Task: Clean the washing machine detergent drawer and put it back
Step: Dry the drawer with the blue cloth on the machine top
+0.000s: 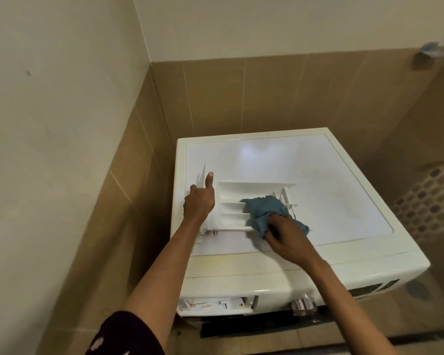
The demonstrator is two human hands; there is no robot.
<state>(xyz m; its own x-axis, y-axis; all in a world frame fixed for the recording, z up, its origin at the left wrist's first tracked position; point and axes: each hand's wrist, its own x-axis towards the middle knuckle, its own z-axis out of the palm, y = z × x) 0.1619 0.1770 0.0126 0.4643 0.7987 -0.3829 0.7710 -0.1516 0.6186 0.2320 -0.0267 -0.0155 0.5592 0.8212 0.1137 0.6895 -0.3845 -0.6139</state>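
The white detergent drawer (235,201) lies on top of the white washing machine (318,180), its compartments facing me. My left hand (199,201) holds the drawer's front panel at its left end, thumb pointing up along the panel. My right hand (285,237) grips a blue cloth (265,210) that lies in the right part of the drawer and over its near edge. The empty drawer slot (215,303) shows on the machine's front at the lower left.
The machine stands in a corner with tan tiled walls behind and to the left. A round control knob (303,306) sits on the front panel, right of the slot. A mosaic tile strip (431,201) runs along the right wall.
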